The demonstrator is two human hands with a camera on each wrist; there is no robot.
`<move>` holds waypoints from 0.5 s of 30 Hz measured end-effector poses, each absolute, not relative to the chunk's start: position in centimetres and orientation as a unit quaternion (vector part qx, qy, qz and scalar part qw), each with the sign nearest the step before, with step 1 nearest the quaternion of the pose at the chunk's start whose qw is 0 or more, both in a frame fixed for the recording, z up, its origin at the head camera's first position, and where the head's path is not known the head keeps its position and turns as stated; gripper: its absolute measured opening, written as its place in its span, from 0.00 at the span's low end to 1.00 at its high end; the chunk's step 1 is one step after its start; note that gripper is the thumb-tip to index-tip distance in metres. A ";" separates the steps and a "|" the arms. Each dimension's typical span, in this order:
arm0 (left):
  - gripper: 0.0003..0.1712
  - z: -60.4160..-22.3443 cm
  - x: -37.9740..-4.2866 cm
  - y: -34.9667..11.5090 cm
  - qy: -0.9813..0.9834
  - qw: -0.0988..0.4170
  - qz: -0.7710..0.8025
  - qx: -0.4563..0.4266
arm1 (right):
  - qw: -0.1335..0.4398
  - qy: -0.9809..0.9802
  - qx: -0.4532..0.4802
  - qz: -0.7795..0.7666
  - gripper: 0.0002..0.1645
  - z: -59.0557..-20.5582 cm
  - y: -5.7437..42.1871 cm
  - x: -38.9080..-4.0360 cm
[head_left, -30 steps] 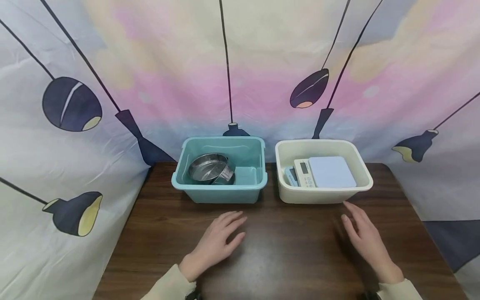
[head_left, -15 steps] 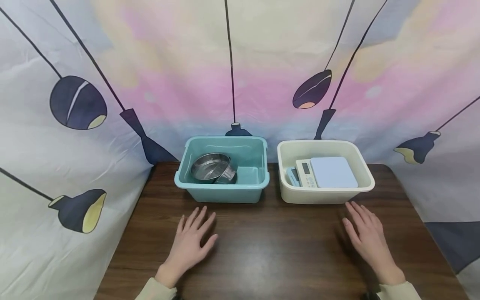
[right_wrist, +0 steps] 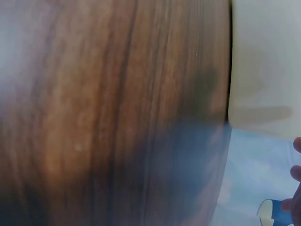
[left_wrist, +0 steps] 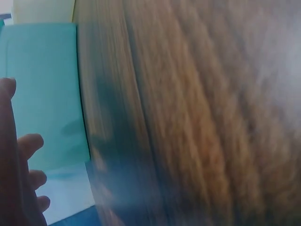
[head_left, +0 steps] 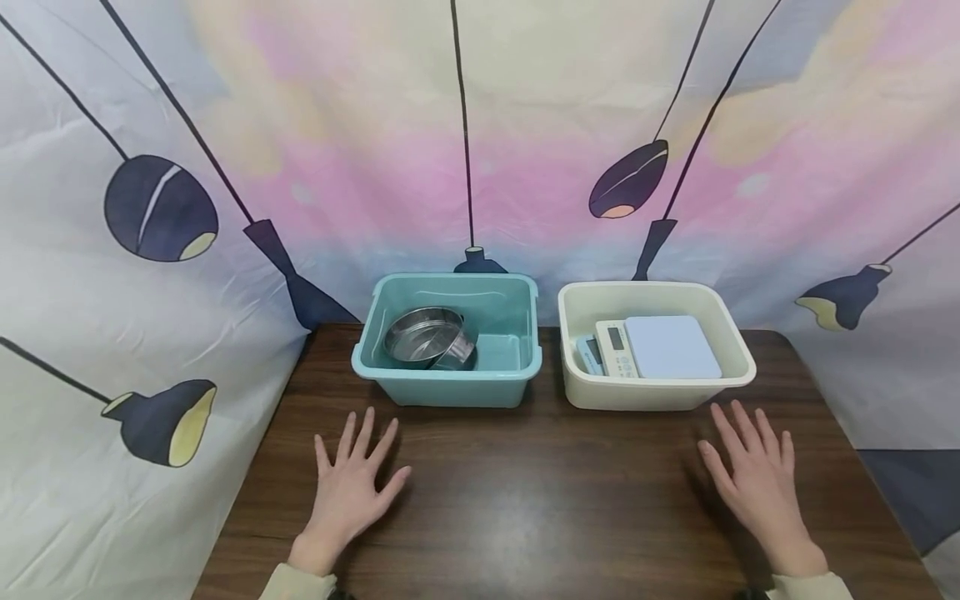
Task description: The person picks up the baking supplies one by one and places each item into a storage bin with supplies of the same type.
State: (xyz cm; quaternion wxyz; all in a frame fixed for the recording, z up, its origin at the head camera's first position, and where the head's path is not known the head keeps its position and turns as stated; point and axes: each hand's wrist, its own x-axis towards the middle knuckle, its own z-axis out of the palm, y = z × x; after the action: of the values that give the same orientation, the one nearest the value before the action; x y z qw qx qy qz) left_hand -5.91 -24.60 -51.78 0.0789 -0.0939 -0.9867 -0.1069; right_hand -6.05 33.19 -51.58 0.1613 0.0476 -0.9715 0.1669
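Note:
My left hand (head_left: pixel 348 492) is spread with straight fingers over the table, in front and to the left of a teal plastic basin (head_left: pixel 450 390). In that basin lie round metal sieves (head_left: pixel 424 335), one tilted against another. My right hand (head_left: pixel 761 483) is likewise spread, just in front of the right corner of a cream plastic basin (head_left: pixel 652 395). Kitchen scales lie inside it: a white-topped one (head_left: pixel 673 347) with a cream button panel, and a light blue one (head_left: pixel 588 355) mostly hidden beneath. Neither hand holds anything. The wrist views show fingertips near each basin's side.
Both basins stand side by side at the back of a dark wooden table (head_left: pixel 517 500), with a narrow gap between them. A printed cloth (head_left: pixel 360 150) with lamp drawings hangs close behind and along the sides.
My left hand has moved left, away from the middle of the table, and its fingers have spread. The right hand has shifted slightly right and its fingers have fanned out. The basins stay put.

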 end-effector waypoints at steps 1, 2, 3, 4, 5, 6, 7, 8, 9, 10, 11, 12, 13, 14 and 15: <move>0.44 -51.8 -6.0 -24.8 -0.987 0.079 -0.105 -0.091 | 0.158 -0.973 0.045 0.165 0.39 -51.5 33.3 -6.0; 0.44 -51.8 -6.1 -25.0 -0.987 0.079 -0.104 -0.088 | 0.156 -0.973 0.045 0.163 0.40 -51.5 33.4 -6.1; 0.45 -51.8 -6.2 -25.1 -0.988 0.081 -0.103 -0.086 | 0.155 -0.974 0.044 0.162 0.40 -51.5 33.5 -6.1; 0.45 -51.8 -6.2 -25.3 -0.988 0.082 -0.102 -0.084 | 0.153 -0.974 0.044 0.162 0.41 -51.5 33.6 -6.1; 0.45 -51.8 -6.3 -25.5 -0.988 0.084 -0.099 -0.081 | 0.154 -0.974 0.044 0.161 0.41 -51.5 33.7 -6.2; 0.46 -51.8 -6.4 -25.7 -0.988 0.087 -0.096 -0.079 | 0.154 -0.974 0.045 0.161 0.41 -51.5 33.8 -6.2; 0.46 -51.7 -6.5 -25.9 -0.989 0.086 -0.094 -0.077 | 0.155 -0.973 0.045 0.162 0.42 -51.5 33.8 -6.3; 0.46 -51.7 -6.5 -26.0 -0.989 0.087 -0.093 -0.076 | 0.156 -0.973 0.046 0.162 0.42 -51.5 33.9 -6.3; 0.47 -51.6 -6.6 -26.1 -0.989 0.087 -0.091 -0.075 | 0.155 -0.973 0.046 0.162 0.43 -51.6 33.9 -6.3; 0.47 -51.6 -6.6 -26.2 -0.990 0.085 -0.090 -0.074 | 0.154 -0.974 0.045 0.161 0.43 -51.6 34.0 -6.3; 0.47 -51.6 -6.7 -26.3 -0.990 0.082 -0.089 -0.074 | 0.152 -0.974 0.044 0.161 0.44 -51.7 34.0 -6.2; 0.48 -51.5 -6.7 -26.4 -0.990 0.078 -0.089 -0.073 | 0.150 -0.975 0.043 0.160 0.44 -51.7 34.0 -6.2; 0.48 -51.5 -6.7 -26.5 -0.991 0.073 -0.089 -0.072 | 0.148 -0.975 0.042 0.160 0.45 -51.7 34.0 -6.1; 0.48 -51.5 -6.7 -26.5 -0.991 0.069 -0.088 -0.071 | 0.145 -0.975 0.041 0.160 0.45 -51.8 34.0 -6.1; 0.48 -51.5 -6.8 -26.6 -0.992 0.065 -0.086 -0.070 | 0.143 -0.976 0.040 0.161 0.45 -51.8 34.0 -6.1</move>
State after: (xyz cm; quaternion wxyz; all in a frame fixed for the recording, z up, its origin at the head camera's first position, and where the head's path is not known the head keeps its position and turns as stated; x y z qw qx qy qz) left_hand -6.75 -26.57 -51.48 0.0655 -0.0698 -0.9917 -0.0862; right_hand -6.06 34.01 -51.80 0.1431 0.0404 -0.9757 0.1611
